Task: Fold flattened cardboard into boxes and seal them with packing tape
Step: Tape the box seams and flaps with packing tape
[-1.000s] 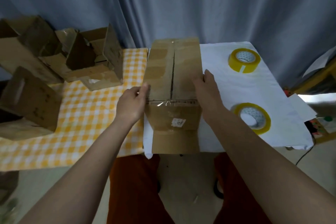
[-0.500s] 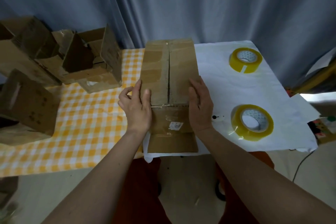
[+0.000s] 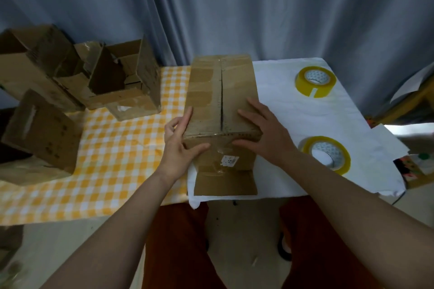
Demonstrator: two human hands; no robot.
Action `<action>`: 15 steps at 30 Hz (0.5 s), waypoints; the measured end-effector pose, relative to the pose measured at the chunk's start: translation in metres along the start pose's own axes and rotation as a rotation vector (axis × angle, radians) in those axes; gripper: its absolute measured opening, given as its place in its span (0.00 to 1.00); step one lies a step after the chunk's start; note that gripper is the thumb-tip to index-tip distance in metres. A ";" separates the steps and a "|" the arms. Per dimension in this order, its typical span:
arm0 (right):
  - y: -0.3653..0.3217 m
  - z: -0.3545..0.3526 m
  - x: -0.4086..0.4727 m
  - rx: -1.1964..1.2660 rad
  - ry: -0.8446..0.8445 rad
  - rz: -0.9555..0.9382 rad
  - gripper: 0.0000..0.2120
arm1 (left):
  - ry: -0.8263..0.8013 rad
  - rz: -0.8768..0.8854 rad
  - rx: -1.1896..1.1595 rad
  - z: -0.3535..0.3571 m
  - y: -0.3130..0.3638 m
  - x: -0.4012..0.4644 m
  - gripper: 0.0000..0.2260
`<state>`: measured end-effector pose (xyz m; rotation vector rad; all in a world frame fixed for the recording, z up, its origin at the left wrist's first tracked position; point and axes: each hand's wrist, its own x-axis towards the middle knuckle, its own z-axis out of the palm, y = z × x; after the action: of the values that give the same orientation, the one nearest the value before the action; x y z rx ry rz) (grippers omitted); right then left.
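A brown cardboard box (image 3: 222,91) stands on the table in front of me, its two top flaps closed with a dark seam down the middle. Its near flap hangs open toward me with a small white label. My left hand (image 3: 180,141) presses the box's near left corner, thumb across the front face, fingers spread. My right hand (image 3: 265,131) lies flat on the top right flap, thumb over the near edge. Two yellow rolls of packing tape lie on the white cloth to the right: one near (image 3: 325,153), one far (image 3: 315,80).
Several folded, open cardboard boxes (image 3: 122,82) crowd the left side on the yellow checked cloth (image 3: 112,159). A grey curtain (image 3: 234,7) hangs close behind the table. The white cloth (image 3: 293,112) covers the right half. Papers and clutter lie at the far right edge.
Both hands slid from the box's sides onto its top and near edge. My left thumb now crosses the front face and my right fingers are spread wider. The box sits in much the same place.
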<state>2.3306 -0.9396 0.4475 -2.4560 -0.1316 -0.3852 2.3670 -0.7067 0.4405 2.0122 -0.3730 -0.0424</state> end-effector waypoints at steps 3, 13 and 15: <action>-0.036 0.003 0.010 -0.206 0.012 0.200 0.44 | 0.045 -0.137 -0.275 0.003 0.009 -0.022 0.38; -0.031 0.004 -0.004 0.027 -0.091 0.210 0.40 | 0.515 -0.790 -0.741 -0.013 0.027 -0.002 0.08; -0.031 0.003 -0.009 0.214 -0.103 0.250 0.43 | 0.581 -0.659 -0.452 -0.009 0.036 0.012 0.08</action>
<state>2.3167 -0.9135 0.4604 -2.2455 0.0866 -0.1283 2.3712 -0.7167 0.4776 1.5289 0.6233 0.0455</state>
